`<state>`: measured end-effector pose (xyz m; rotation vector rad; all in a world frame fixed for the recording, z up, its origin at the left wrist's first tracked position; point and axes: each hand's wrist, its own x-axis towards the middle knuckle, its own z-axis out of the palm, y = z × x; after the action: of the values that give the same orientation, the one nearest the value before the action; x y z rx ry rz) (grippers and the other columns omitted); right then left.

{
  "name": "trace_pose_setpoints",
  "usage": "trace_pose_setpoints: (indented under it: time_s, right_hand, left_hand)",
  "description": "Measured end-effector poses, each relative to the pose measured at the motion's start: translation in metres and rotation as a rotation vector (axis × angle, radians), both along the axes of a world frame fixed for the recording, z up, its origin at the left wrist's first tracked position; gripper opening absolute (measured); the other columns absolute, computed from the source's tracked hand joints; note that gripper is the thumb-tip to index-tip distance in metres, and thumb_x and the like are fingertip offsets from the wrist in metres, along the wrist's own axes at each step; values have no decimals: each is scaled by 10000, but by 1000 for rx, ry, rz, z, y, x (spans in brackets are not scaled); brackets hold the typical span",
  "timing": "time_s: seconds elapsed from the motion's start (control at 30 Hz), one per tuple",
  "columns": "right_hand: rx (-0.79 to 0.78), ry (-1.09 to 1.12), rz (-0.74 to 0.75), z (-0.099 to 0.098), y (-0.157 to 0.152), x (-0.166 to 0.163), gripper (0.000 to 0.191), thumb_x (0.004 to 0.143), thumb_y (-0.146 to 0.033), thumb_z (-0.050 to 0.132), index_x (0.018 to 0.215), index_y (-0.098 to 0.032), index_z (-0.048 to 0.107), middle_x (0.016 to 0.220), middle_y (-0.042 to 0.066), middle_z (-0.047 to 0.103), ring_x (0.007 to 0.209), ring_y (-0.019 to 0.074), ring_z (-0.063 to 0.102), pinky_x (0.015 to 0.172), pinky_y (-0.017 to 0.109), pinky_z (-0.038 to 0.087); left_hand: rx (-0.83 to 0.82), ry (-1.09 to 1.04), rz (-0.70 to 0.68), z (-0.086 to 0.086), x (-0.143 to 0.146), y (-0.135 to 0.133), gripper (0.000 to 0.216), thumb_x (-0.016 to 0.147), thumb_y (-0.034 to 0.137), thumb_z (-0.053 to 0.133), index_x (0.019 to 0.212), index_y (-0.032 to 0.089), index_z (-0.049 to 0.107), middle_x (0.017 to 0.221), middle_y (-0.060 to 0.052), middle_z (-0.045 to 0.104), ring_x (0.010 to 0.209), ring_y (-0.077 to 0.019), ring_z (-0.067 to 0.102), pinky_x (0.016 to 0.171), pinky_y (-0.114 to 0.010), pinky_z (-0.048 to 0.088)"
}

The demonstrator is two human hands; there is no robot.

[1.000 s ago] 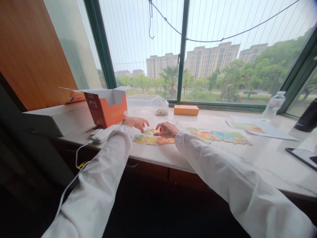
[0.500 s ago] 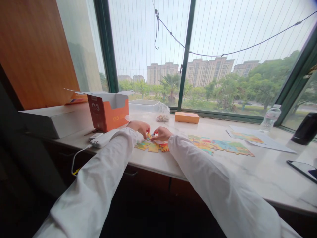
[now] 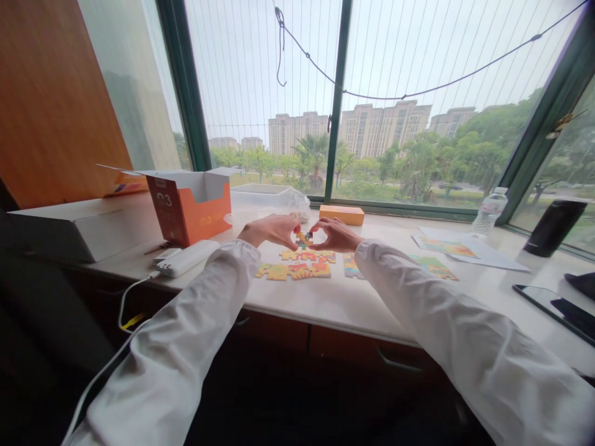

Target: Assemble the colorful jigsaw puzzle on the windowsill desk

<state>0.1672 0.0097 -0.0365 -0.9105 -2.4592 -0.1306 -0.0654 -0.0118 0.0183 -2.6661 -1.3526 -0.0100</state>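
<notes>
Head view looks down along two white sleeves to a pale window counter (image 3: 325,303), where both hands meet above a spread of coloured pieces. The left hand (image 3: 272,229) and the right hand (image 3: 335,234) are raised a little off the surface, fingertips turned toward each other, and together they pinch a small puzzle piece (image 3: 304,238) between them; each hand is closed on that piece from its own side. Just below and slightly nearer the person lies a joined patch of puzzle pieces (image 3: 297,269) in yellow, orange and red, flat on the counter. Further to the right, partly hidden by the right sleeve, a second assembled puzzle section (image 3: 432,266) lies flat too. To the left of the left sleeve sits a white power bank (image 3: 186,257) with a cable running off the counter edge, and behind it stands an open orange box (image 3: 193,204) with its flaps up. Against the window are a clear plastic container (image 3: 263,197) and a small flat orange box (image 3: 341,214). On the right side lie a printed sheet (image 3: 446,247), a water bottle (image 3: 488,212), a dark cylinder (image 3: 553,227) and a phone (image 3: 555,306), all well apart from the hands.
</notes>
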Motion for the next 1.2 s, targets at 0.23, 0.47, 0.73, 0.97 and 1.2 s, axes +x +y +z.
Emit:
trace_pose_setpoints:
  time_s: [0.23,0.47,0.73,0.97,1.2]
  right_hand:
    - [-115,61,-16,10,-33,129,464,793,-540,690,1108,-200,690,1051,68,719,816,179,617,792,326,465]
    - [-267,114,-34,-25,-56,211,525,809,-588,674,1178,-215,699,1099,78,728,814,177,618,793,328,495]
    - [-380,-24,56,-39,-57,227,455,800,-599,696,1097,-264,776,1000,61,713,817,166,615,784,299,466]
    - [-399,-13,62,-39,-58,232,447,779,-613,715,1078,-288,788,1030,60,710,882,179,642,848,305,463]
    - [-412,-7,54,-42,-56,232,455,761,-631,721,1053,-288,793,1067,62,697,946,191,643,890,315,465]
  left_hand:
    - [44,-55,-228,2,115,-6,558,710,606,655,1109,216,645,1083,-73,708,942,-241,644,797,-306,435]
    - [-37,-3,-335,-33,198,1,559,720,649,637,1080,224,674,1006,-58,734,888,-228,661,714,-288,436]
    - [-124,0,-371,-63,211,-2,559,717,699,635,1062,260,672,978,-31,740,846,-217,664,677,-278,409]
    - [-156,-53,-391,-69,213,2,559,714,700,649,1069,269,641,997,-9,719,871,-199,649,706,-263,389]
    - [-164,-57,-441,-68,210,3,507,769,696,611,1034,265,636,1025,-4,710,903,-195,635,712,-255,383]
